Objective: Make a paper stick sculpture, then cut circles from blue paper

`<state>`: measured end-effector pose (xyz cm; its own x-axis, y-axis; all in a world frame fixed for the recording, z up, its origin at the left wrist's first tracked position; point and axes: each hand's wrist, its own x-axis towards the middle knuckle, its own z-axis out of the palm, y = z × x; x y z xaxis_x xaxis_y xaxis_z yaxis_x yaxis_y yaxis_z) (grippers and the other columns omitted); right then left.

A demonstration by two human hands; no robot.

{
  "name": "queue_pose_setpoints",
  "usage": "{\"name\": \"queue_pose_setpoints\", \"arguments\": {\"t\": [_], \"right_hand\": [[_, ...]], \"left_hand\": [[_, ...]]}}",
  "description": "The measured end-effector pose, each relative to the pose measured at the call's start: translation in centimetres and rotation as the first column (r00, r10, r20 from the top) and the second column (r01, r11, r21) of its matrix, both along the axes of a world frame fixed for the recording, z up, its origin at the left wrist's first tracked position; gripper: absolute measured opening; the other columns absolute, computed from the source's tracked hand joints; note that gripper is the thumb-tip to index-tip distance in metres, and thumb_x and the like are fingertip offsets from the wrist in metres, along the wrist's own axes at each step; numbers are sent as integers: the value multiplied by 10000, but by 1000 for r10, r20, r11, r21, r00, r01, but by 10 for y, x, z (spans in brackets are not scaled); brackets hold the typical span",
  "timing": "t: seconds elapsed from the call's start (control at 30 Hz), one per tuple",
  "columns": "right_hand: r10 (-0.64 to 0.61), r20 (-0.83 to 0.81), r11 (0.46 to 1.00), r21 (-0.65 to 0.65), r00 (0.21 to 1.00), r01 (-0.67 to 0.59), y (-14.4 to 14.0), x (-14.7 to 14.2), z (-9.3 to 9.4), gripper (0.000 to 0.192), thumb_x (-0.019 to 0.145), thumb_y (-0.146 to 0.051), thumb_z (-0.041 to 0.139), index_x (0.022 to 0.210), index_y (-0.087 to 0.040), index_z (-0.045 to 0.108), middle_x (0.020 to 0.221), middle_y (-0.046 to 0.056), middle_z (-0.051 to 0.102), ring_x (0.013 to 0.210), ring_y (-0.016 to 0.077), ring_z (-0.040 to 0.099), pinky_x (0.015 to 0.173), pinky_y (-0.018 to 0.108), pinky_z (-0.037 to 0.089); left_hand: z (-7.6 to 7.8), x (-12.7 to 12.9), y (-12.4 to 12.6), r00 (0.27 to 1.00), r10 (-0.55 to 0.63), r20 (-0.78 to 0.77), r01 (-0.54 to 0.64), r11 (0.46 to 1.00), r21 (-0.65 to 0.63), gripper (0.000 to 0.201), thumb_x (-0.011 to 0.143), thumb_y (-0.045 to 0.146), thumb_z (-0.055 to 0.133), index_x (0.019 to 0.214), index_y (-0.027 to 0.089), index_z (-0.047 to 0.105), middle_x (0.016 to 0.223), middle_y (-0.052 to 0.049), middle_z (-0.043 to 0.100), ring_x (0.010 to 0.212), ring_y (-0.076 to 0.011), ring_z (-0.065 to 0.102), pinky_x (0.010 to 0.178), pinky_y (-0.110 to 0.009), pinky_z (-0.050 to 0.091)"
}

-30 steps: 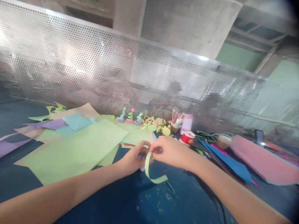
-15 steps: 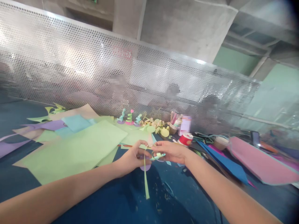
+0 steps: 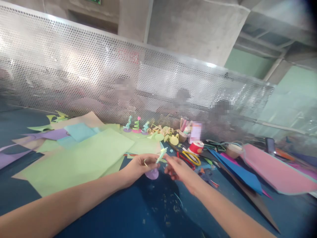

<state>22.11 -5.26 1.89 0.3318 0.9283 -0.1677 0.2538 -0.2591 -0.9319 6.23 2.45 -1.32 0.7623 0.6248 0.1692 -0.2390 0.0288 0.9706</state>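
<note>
The left hand (image 3: 140,168) pinches a small paper spiral ornament (image 3: 161,156), held tilted just above the table (image 3: 119,211): a pale green-and-bluish stem, a thin loop curling at its left, a round purple base below. The right hand (image 3: 182,172) is loosely bent beside it; whether it grips anything, I cannot tell. Beyond lie yellow-handled scissors (image 3: 194,158) and light-green paper sheets (image 3: 81,162).

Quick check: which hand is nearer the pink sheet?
Right. The right hand is left of the pink sheet, with a blue sheet between them; the left hand is farther left, holding the purple-based paper piece.
</note>
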Motion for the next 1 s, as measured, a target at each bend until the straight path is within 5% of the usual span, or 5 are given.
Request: {"name": "queue_pose_setpoints", "arguments": {"t": [0.1, 0.27, 0.7, 0.87, 1.0], "right_hand": [[-76, 179, 979, 199, 981, 40, -1, 9, 3, 412, 720, -431, 614, 1036, -201, 481, 899, 41, 542, 816, 170, 531, 658, 285, 459], [155, 648, 881, 250, 746, -401, -1, 25, 7, 233, 751, -223, 576, 974, -212, 640, 1210, 76, 470, 1135, 205, 466, 946, 358, 377], [-47, 883, 814, 305, 467, -494, -19, 4, 28, 156, 807, -192, 540, 702, -185, 655, 929, 78, 631, 978, 201, 545, 867, 341, 418], [157, 804, 892, 134, 574, -431, -22, -3, 35, 195, 840, -252, 471, 719, -185, 608, 650, 11, 631, 623, 147, 590, 592, 239, 432], [249, 675, 933, 24, 694, -358, -21, -1, 35, 232, 841, -353, 460, 762, -190, 605, 486, -29, 558, 429, 120, 539, 450, 204, 367]], "left_hand": [[0, -1, 0, 1000, 1, 8, -1, 999, -37, 309, 705, 306, 700, 980, 175, 653, 828, -22, 663, 767, -146, 590, 725, -262, 426], [-2, 0, 2, 999, -29, 38, 32, 995, -91, 322, 696, 292, 714, 992, 180, 648, 840, -28, 669, 779, -146, 595, 715, -254, 426], [-1, -3, 2, 997, 27, 74, -19, 994, -108, 534, 705, 238, 708, 1196, 263, 501, 901, 8, 502, 717, -125, 622, 702, -289, 470], [-2, -3, 2, 999, 14, 52, -10, 997, -82, 569, 708, 261, 707, 1234, 272, 488, 1073, -43, 519, 718, -116, 623, 696, -285, 470], [-3, -4, 2, 999, -34, -16, 33, 996, -78, 527, 719, 312, 698, 1201, 180, 533, 850, -55, 657, 714, -147, 630, 699, -284, 471]]}}
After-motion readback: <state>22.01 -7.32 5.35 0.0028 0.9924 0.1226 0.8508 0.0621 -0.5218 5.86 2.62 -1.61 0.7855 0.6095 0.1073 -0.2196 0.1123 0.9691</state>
